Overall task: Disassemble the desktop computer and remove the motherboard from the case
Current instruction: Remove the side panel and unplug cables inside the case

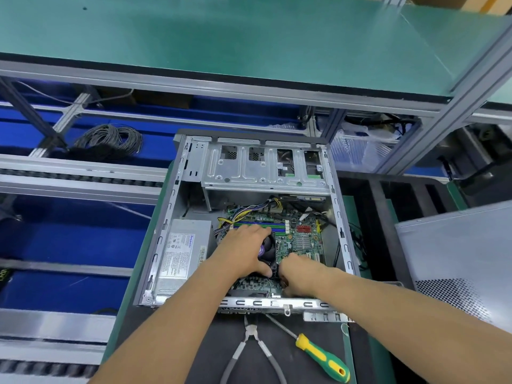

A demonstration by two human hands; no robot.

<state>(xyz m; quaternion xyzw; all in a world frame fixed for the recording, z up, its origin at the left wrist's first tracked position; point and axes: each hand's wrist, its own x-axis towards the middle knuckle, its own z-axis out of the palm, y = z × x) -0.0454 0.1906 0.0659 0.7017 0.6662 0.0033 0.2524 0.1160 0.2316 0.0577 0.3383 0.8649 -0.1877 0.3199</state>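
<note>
Two hands work inside one open case [250, 162], a grey sheet-metal box lying on its side on the desk [318, 364], which wears a dark mat edged in green. Beyond the case runs a green shelf [221, 31] on aluminium framing. Right of the case lies its removed side panel [457, 245], pale metal with a perforated patch. Inside the case, along its far wall, sits a stamped drive cage [263, 167]; along its left wall sits the boxy silver power supply [184, 253] with a printed label. The motherboard [302, 239], the task's thing, lies flat on the case floor, right of the power supply, green and crowded with slots, a finned heatsink and yellow and black cables [249, 212] plugged in at its far edge.

The step in hand looks like freeing the round black cooler fan [267, 250] at the case's middle. The left hand [246, 250] spans it, fingers and thumb curved round its rim. The right hand [297, 275] is curled at the fan's near corner, seemingly pinching something; what, I cannot tell. Next the cooler probably needs its fasteners or plug released, then the cables pulled before the board lifts.

Just outside the case's near wall lie the screwdriver [321, 356], green and yellow handled, and grey-handled pliers [253, 350].
</note>
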